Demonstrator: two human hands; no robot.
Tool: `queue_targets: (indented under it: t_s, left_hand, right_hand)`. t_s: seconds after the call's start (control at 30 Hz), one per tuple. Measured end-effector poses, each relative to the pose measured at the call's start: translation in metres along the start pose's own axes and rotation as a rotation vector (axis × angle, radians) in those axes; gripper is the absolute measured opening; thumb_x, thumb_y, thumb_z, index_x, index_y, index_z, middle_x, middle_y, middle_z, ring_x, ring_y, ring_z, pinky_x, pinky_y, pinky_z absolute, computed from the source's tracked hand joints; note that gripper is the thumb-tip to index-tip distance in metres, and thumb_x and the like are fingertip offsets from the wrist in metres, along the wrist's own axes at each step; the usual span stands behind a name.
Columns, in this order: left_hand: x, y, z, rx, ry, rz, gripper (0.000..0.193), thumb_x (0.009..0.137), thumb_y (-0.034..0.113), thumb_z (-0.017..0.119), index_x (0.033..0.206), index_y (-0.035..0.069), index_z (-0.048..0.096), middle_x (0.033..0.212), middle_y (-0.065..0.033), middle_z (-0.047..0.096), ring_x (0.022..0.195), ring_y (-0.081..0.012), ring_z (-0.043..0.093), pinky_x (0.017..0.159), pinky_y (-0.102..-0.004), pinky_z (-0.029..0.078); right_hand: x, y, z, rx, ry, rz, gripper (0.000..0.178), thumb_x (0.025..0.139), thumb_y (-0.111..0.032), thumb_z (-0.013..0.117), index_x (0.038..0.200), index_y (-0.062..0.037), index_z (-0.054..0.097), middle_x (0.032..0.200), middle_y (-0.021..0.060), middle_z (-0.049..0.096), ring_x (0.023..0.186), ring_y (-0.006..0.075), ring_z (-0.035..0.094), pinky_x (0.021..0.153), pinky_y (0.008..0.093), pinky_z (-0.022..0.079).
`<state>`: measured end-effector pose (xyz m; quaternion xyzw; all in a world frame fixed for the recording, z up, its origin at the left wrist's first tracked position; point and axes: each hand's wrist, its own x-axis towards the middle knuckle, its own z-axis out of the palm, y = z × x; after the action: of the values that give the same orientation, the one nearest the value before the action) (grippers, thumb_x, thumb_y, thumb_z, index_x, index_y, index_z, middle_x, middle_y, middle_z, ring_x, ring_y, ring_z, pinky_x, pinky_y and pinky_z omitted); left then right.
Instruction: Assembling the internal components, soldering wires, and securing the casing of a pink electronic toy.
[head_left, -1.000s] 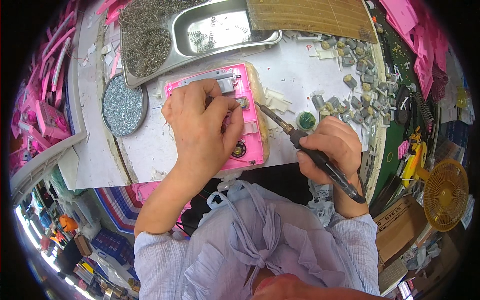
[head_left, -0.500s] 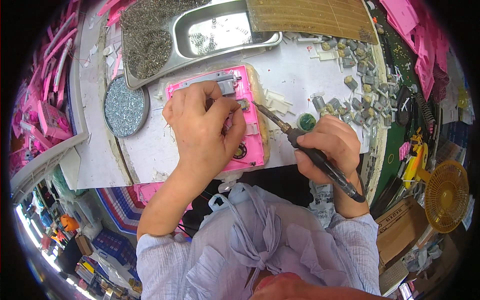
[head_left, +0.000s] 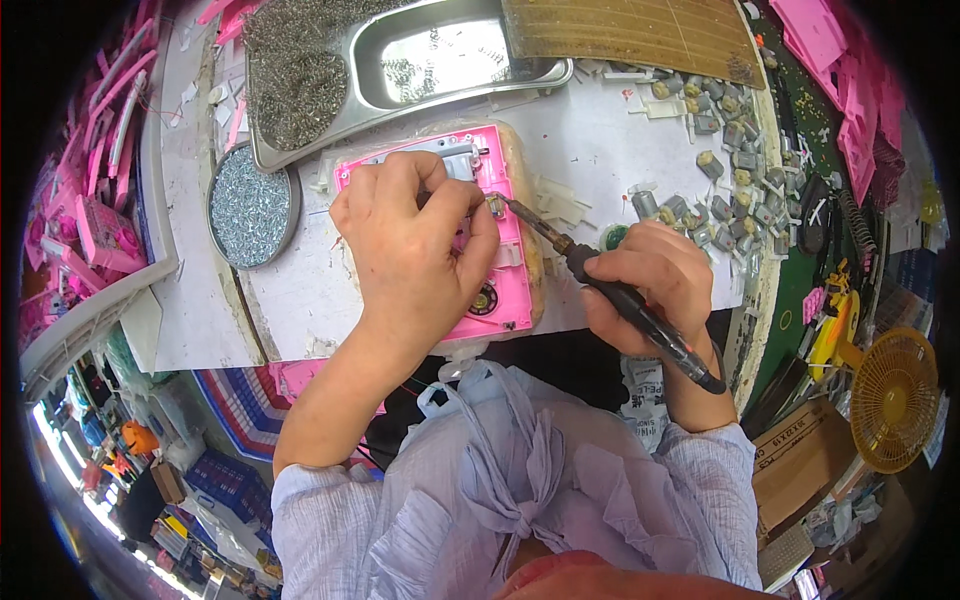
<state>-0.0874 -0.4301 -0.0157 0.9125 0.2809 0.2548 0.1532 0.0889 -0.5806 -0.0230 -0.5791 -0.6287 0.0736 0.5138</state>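
Observation:
A pink plastic housing [head_left: 515,280] lies on a plastic-wrapped pad [head_left: 535,180] at the front of the bench. Inside it sit a grey mechanism [head_left: 460,155], a round black speaker [head_left: 484,299] and a small metal part [head_left: 495,205]. My left hand [head_left: 410,220] is over the housing, its thumb and forefinger pinched beside the small metal part; whatever is between them is hidden. In my right hand [head_left: 660,285] is a black-handled soldering iron [head_left: 625,305], its tip at the small metal part. A round green container [head_left: 614,237] stands just behind the right hand.
A round dish of screws [head_left: 255,210] stands at left. Behind is a metal tray [head_left: 350,115] of springs, partly under a brown board [head_left: 630,40]. Several small motors [head_left: 715,210] lie at right, with white plastic pieces [head_left: 560,203] nearer. A yellow fan [head_left: 895,400] is far right.
The soldering iron's tip has moved slightly left, onto the small metal part. My left hand stays pinched in nearly the same place, and the view has shifted a little.

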Motion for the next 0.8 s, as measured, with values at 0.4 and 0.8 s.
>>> queue_targets:
  t_s: [0.4,0.8]
  left_hand:
    - [0.000,0.000,-0.002,0.035,-0.018,0.034,0.012,0.073,0.015,0.077,0.082,0.013,0.069,0.095,-0.0027,0.055,0.091,-0.0247,0.051,0.084,-0.0419,0.032]
    - [-0.002,0.000,-0.003,0.071,-0.020,0.066,0.011,0.076,0.017,0.077,0.083,0.013,0.069,0.099,-0.0030,0.057,0.093,-0.0246,0.052,0.087,-0.0430,0.033]
  right_hand:
    - [0.000,-0.003,0.003,-0.098,-0.129,-0.059,0.034,0.064,0.000,0.080,0.096,-0.0096,0.070,0.065,0.0024,0.054,0.052,0.0219,0.053,0.049,0.0333,0.040]
    - [-0.006,-0.009,-0.015,-0.069,-0.024,-0.076,0.039,0.064,0.003,0.080,0.099,-0.0078,0.068,0.067,0.0034,0.055,0.053,0.0211,0.052,0.049,0.0325,0.038]
